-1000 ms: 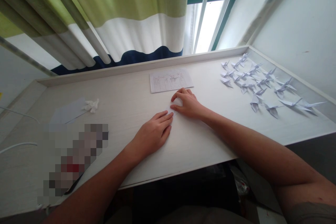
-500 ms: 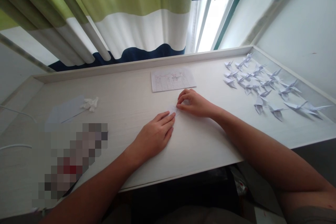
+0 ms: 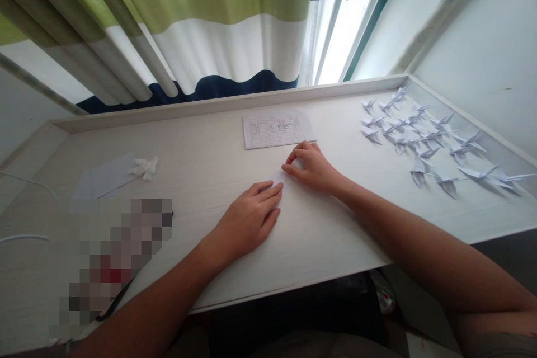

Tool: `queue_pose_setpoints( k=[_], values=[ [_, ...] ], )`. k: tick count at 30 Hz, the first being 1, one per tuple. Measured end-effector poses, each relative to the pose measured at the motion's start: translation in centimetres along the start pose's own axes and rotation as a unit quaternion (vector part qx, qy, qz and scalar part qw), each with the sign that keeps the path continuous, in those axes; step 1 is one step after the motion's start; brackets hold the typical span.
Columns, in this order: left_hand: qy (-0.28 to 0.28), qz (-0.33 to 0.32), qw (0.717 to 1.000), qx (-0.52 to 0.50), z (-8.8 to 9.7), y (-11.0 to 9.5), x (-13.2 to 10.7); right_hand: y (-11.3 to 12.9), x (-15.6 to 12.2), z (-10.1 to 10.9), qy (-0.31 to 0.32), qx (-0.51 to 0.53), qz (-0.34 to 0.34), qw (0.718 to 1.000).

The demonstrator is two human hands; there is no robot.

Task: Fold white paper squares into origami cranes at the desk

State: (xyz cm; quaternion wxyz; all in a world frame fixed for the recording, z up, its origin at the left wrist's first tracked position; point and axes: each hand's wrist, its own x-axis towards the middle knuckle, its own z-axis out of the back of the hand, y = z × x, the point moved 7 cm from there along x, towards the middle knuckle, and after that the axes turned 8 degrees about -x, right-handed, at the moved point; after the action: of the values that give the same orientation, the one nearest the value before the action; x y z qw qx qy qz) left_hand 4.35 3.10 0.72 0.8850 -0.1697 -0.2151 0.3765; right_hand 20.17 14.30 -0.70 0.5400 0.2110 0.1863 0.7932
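A small piece of white folded paper (image 3: 278,178) lies on the white table, partly hidden under my fingers. My left hand (image 3: 250,213) rests palm down, its fingers stretched out and the tips on the paper's near side. At the paper's right edge, my right hand (image 3: 309,166) has thumb and index finger pinched together on it. The paper is small and pale, so its exact folds are hard to make out. Several white paper cranes (image 3: 423,134) stand grouped on the right side of the table.
Behind my hands lies a printed form (image 3: 274,128). At the left are white paper sheets (image 3: 104,174), a crumpled tissue (image 3: 144,168), a blurred-out object (image 3: 121,257) and a white cable (image 3: 25,238). A raised rim (image 3: 188,105) runs along the table's back.
The view has shifted slightly. Both hands stay at the paper, and the right hand keeps its pinch with hardly any movement.
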Motion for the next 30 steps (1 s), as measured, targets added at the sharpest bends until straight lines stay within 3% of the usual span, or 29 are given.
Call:
queue_pose_setpoints(
  k=[10,16,22,30],
  values=[
    [0.010,0.002,1.000,0.010,-0.1,-0.1,-0.1,1.7,-0.8,-0.3,-0.002,-0.125,0.059,0.990],
    [0.010,0.005,1.000,0.004,-0.1,0.1,0.0,0.7,-0.2,-0.2,-0.020,-0.071,0.031,0.997],
    [0.005,0.004,1.000,0.000,-0.1,0.2,-0.1,1.7,-0.7,-0.6,-0.015,-0.090,0.013,0.996],
    [0.011,0.018,1.000,0.017,-0.1,0.2,-0.1,1.2,-0.3,-0.3,0.022,-0.047,0.042,0.998]
  ],
)
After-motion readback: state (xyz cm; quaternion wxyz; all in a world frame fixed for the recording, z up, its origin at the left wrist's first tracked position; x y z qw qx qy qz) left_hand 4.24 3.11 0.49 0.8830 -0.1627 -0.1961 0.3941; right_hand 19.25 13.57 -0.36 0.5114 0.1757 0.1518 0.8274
